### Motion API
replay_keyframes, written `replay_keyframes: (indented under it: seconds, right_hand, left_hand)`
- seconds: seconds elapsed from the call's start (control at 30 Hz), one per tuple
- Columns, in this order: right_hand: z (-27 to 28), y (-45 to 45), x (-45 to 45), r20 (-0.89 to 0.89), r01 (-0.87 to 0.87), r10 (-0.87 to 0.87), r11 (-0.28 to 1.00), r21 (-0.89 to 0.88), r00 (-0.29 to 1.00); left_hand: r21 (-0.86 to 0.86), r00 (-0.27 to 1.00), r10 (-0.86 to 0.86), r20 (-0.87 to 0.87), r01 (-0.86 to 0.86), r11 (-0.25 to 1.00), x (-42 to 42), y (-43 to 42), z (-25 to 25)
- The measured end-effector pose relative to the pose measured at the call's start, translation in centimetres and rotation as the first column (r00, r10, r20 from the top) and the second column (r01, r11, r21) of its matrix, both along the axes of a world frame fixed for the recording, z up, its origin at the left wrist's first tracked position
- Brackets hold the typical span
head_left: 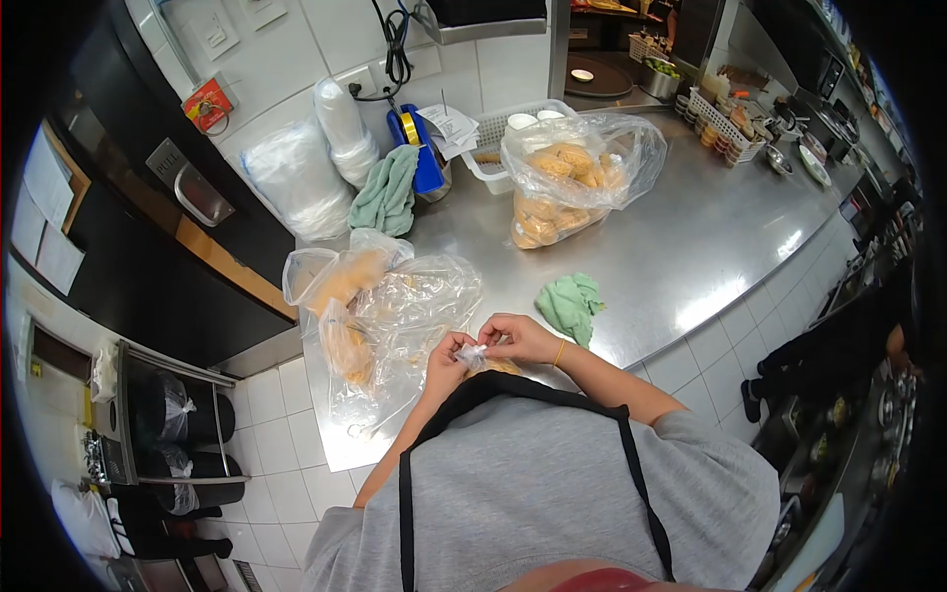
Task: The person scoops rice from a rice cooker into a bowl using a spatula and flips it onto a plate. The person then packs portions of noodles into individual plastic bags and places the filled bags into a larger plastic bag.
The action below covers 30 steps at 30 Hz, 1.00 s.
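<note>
My left hand (446, 369) and my right hand (523, 340) meet close to my body at the table's front edge. Both pinch the gathered neck of a small clear plastic bag (473, 354). Something yellow-orange shows in this bag, partly hidden by my apron. A yellow band circles my right wrist. Left of my hands, a filled bag (347, 353) with orange-yellow contents lies beside a loose clear plastic sheet or bag (419, 296). Behind it is another clear bag (350, 281) of similar food. A crumpled green cloth (571, 306) lies beyond my right hand.
A large open bag of small filled bags (557, 202) stands farther back, near a white basket (485, 168). Rolls of clear bags (296, 178), a second green cloth (386, 190) and a blue dispenser (426, 163) line the wall. Another person (838, 345) stands at right.
</note>
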State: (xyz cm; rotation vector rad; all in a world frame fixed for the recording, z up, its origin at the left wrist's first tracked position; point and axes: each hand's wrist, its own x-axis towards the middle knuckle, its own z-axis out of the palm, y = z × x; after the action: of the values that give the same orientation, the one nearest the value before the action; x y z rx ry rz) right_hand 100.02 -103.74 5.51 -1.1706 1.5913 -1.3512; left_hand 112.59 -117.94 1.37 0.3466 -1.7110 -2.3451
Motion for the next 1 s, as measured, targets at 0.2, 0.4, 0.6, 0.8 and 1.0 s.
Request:
replay_keyframes:
  seconds: [0.2, 0.4, 0.6, 0.8, 1.0]
  right_hand:
    - [0.1, 0.2, 0.5, 0.036, 0.047, -0.047, 0.999, 0.014, 0.998]
    - [-0.4, 0.4, 0.9, 0.057, 0.071, -0.071, 0.997, 0.013, 0.996]
    - [-0.3, 0.2, 1.2, 0.014, 0.080, -0.080, 0.997, -0.023, 0.997]
    - [0.4, 0.5, 1.2, -0.045, 0.057, -0.056, 0.998, 0.014, 0.997]
    - [0.5, 0.6, 1.3, -0.051, 0.047, -0.046, 0.999, 0.017, 0.998]
  left_hand:
    - [0.025, 0.997, -0.058, -0.041, 0.059, 0.998, 0.2, 0.6, 1.6]
    - [0.200, 0.987, -0.127, 0.095, 0.106, 0.974, 0.4, -0.1, 1.6]
    - [-0.009, 0.998, -0.065, 0.004, 0.065, 0.998, -0.1, 1.3, 1.3]
    - [0.058, 0.997, -0.078, 0.025, 0.077, 0.995, 0.3, 1.4, 1.1]
    - [0.055, 0.989, -0.140, 0.055, 0.137, 0.989, 0.7, 0.9, 0.4]
